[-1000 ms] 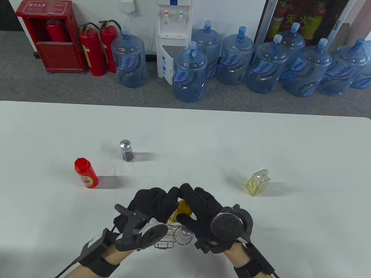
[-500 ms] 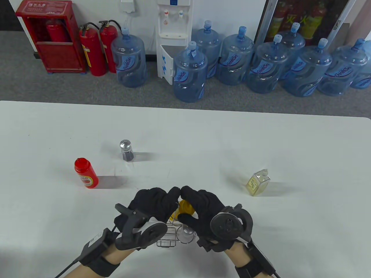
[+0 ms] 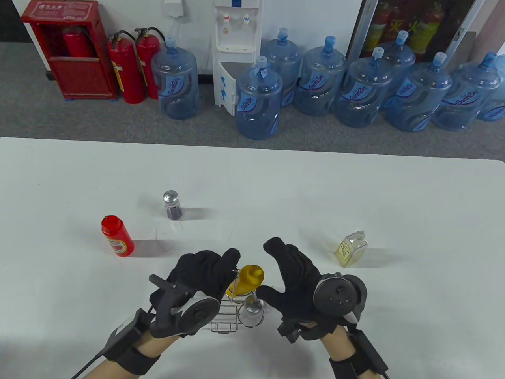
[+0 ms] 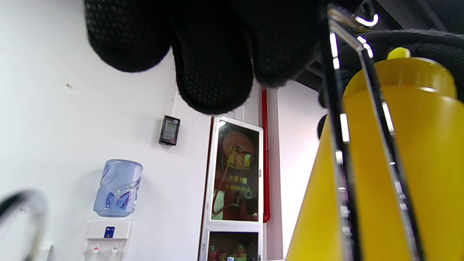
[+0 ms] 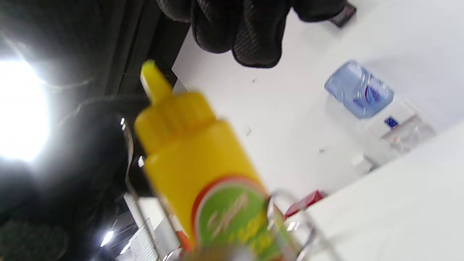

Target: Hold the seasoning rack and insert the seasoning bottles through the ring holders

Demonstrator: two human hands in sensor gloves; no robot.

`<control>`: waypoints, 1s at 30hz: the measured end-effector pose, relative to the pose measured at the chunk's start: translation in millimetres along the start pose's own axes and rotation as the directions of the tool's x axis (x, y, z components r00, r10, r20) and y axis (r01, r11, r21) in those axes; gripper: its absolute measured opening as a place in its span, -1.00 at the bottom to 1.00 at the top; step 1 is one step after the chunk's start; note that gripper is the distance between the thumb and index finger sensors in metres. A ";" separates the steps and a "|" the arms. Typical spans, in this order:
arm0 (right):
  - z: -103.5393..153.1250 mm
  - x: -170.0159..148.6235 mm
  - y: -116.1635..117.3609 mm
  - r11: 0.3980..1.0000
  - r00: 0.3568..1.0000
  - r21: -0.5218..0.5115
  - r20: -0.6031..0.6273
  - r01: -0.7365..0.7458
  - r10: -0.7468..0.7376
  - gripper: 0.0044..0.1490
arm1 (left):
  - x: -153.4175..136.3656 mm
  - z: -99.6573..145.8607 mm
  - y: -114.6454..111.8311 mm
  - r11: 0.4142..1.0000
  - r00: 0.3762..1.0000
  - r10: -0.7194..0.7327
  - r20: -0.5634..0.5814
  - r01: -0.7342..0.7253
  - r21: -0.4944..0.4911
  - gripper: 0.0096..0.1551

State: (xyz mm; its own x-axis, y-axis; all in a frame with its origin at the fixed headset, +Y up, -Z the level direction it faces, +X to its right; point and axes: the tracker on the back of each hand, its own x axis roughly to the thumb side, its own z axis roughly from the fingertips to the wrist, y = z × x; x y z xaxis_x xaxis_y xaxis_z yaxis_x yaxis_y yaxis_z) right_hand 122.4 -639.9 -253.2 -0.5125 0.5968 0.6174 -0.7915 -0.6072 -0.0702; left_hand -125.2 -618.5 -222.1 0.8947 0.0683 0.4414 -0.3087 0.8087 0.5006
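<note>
**Two bottles in the rack, three left on the bench**

Two holders are filled as I read it: the yellow bottle [image 3: 249, 279] stands in a far ring of the rack [image 3: 225, 320], and a clear shaker [image 3: 252, 310] sits in the ring nearer me. My left hand [image 3: 201, 272] is curled at the rack's upright wire handle beside the yellow bottle — from the left wrist view the thin bars run right past my fingers [image 4: 214, 72], so I judge I'm holding the rack by it, though the actual contact is hidden. My right hand [image 3: 292, 272] is open, fingers spread, just to the right of the yellow bottle and touching nothing.

So the step in hand is the release: the yellow bottle looks seated and my right hand is free for the next one. Three remain on the bench [image 3: 394, 197] — the oil bottle [image 3: 351, 249] to my right, the pepper shaker [image 3: 172, 205] and the red bottle [image 3: 117, 236] off to the left.

The oil bottle is nearest my free hand, so I'd reach for that. It is square and glass, so it wants a firm grip across flat sides, a lift clear of the rack's rim, then a straight drop into an open holder. The square holder nearest me seems the likely fit. My left hand should keep the rack steady while I do it.
</note>
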 end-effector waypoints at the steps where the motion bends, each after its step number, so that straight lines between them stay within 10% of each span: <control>1: -0.1 -0.8 -8.9 0.997 0.998 -0.041 0.006 -0.062 0.062 0.24 | -1.4 -0.5 0.4 1.000 1.000 -0.001 -0.005 0.001 0.000 -0.55; 13: 6.2 -64.2 -75.8 0.849 0.847 -0.167 -0.295 -0.502 0.443 0.18 | -7.1 -2.4 0.0 1.000 0.999 0.016 -0.028 -0.016 -0.010 -0.55; 23: 2.1 -1.3 7.8 0.935 0.934 0.025 0.064 -0.354 0.352 -0.20 | 1.5 -0.5 -1.4 1.000 1.000 0.017 -0.001 -0.017 -0.016 -0.55; 30: 5.1 6.8 21.9 0.901 0.901 -0.010 0.027 -0.433 0.433 -0.16 | 1.9 -0.4 0.4 1.000 1.000 0.020 0.000 -0.020 -0.009 -0.55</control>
State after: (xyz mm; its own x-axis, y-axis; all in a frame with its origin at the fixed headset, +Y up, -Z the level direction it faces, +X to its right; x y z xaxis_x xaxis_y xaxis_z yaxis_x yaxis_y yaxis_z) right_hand 103.3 -651.8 -246.5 -0.7954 0.2603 0.5473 -0.4948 -0.8005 -0.3383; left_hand -123.5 -617.8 -221.4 0.8884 0.0843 0.4513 -0.3235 0.8124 0.4852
